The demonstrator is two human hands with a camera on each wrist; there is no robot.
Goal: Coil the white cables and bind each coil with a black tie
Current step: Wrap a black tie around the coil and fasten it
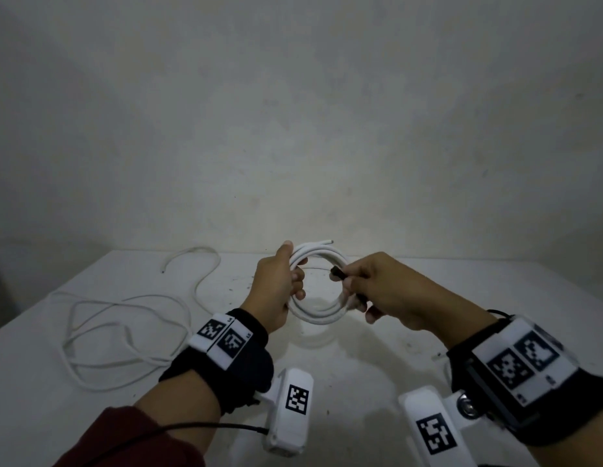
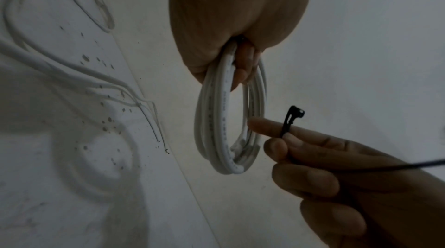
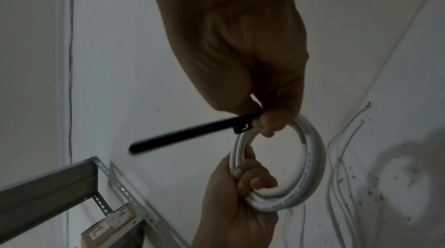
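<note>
A white cable coil (image 1: pixel 318 313) is held upright above the white table (image 1: pixel 377 345). My left hand (image 1: pixel 276 291) grips the coil's left side, fingers curled through the ring (image 2: pixel 216 119). My right hand (image 1: pixel 387 294) pinches a black tie (image 1: pixel 337 273) near its head, at the coil's right side. In the right wrist view the black tie (image 3: pixel 192 134) sticks out to the left of the coil (image 3: pixel 310 166), its tail free. In the left wrist view the tie's head (image 2: pixel 292 117) stands above my right fingertips (image 2: pixel 265 126), just right of the coil.
A second white cable (image 1: pixel 124 328) lies loose in wide loops on the table's left part. A grey wall stands behind the table. A metal shelf frame (image 3: pixel 103 181) with a box shows beside the table in the right wrist view.
</note>
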